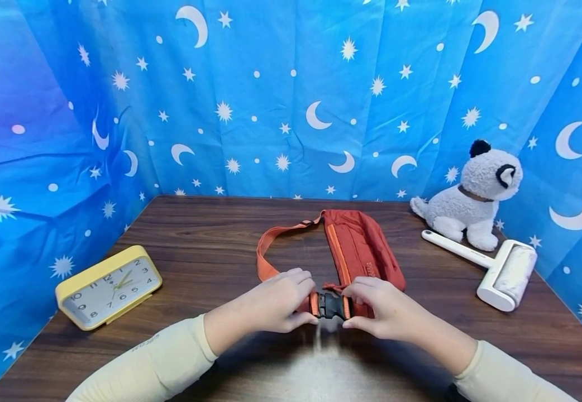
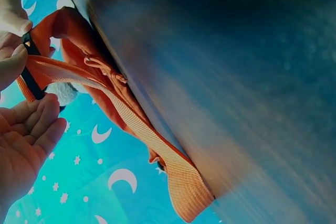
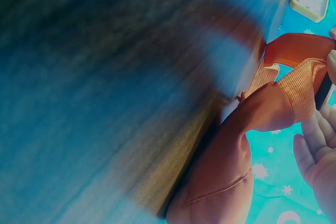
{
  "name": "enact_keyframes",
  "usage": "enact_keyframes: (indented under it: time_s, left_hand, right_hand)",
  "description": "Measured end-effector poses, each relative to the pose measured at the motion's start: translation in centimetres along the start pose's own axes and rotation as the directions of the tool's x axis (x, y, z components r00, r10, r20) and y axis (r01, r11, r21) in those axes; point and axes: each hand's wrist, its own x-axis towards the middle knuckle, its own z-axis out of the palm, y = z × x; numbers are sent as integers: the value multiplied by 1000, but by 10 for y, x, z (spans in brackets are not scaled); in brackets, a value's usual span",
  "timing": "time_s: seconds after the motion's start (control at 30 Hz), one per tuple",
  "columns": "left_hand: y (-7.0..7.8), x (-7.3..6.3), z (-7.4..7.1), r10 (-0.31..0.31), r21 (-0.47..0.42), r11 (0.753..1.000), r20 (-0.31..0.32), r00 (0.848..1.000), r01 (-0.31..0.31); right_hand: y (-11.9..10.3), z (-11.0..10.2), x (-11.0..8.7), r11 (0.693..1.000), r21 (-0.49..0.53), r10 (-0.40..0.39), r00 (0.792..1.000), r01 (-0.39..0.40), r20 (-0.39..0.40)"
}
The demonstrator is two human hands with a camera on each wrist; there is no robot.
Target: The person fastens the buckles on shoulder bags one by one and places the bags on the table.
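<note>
A red waist bag (image 1: pixel 366 240) with an orange zip lies on the table, its orange strap (image 1: pixel 267 251) looping out to the left. At the bag's near end, the two halves of a black side-release buckle (image 1: pixel 330 306) sit together in line between the hands. My left hand (image 1: pixel 276 301) pinches the buckle's left end, thumb below and fingers above. On the other end, my right hand (image 1: pixel 386 310) has the same kind of pinch. The left wrist view shows orange webbing (image 2: pixel 152 135) running from the buckle down to the table. In the right wrist view, red fabric (image 3: pixel 220 171) hangs beside the fingers.
To the left stands a yellow alarm clock (image 1: pixel 110 287). At the right are a white lint roller (image 1: pixel 507 273) and, behind it, a grey-and-black plush dog (image 1: pixel 472 195). A blue star-and-moon cloth (image 1: pixel 271 100) hangs behind the dark wooden table (image 1: pixel 210 223).
</note>
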Motion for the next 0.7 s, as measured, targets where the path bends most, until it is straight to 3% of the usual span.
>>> enact_keyframes:
  time_s: [0.7]
  left_hand:
    - [1,2,1,7,14,1000,4,1000,-7]
  right_hand:
    - [0,0,-1,999,32,4,1000,-4,-1]
